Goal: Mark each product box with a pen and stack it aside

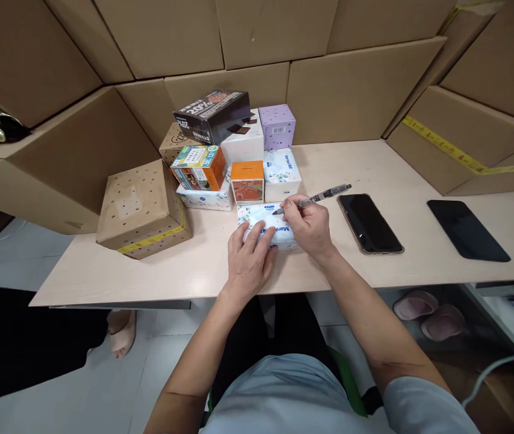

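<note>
Pale shirt (293, 395). Table (206, 253): tissue pack (282, 229) under left hand (248, 260), fingers spread, presumably steadying it; right hand (309, 228), fingers pinching pen (329, 194) near tip, presumably for control.

There are three tissue packs (254, 212), one pen (324, 194) and, between nine and one o'clock, seven small boxes (247, 187). One phone (371, 224) and one dark panel (467, 231) lie toward three, two slippers (441, 322) toward four.
</note>
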The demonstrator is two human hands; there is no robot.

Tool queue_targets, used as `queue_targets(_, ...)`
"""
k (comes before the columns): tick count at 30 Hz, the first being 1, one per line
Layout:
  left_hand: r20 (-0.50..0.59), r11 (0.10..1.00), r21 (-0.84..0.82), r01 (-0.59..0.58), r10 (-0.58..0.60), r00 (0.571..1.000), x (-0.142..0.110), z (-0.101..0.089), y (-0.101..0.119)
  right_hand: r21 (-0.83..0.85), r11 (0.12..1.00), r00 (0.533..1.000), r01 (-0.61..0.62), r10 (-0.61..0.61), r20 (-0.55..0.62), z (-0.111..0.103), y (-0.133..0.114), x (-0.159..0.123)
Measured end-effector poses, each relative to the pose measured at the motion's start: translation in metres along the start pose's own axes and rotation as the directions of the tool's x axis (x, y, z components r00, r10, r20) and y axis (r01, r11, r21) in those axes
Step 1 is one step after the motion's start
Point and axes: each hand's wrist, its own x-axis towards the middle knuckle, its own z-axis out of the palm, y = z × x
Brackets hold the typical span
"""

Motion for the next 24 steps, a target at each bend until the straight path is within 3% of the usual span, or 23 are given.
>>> queue_targets(15,-0.043,0.994,0.093,-0.062,0.066,0.997,0.004,-0.002,0.002,-0.057,0.996,0.997,0.067,-0.065,0.041,0.003,-0.002,0.002)
queue_targets(17,-0.04,0.995,0.084,-0.055,0.058,0.997,0.004,-0.002,0.001,0.006,0.999,0.999,0.046,-0.046,-0.006,0.004,0.0,0.001)
queue_targets(21,-0.032,0.997,0.075,-0.035,0.038,0.999,0.003,-0.002,0.0,0.148,0.989,0.963,0.014,0.027,-0.268,-0.01,0.01,0.003)
queue_targets(23,-0.041,0.996,0.073,-0.047,0.05,0.998,0.002,-0.002,-0.001,0.015,1.0,0.94,0.019,-0.012,-0.342,-0.029,0.018,0.005)
queue_targets(24,-0.046,0.996,0.071,-0.053,0.057,0.997,0.002,-0.002,-0.001,-0.119,0.993,0.946,0.012,-0.05,-0.321,-0.04,0.022,0.005)
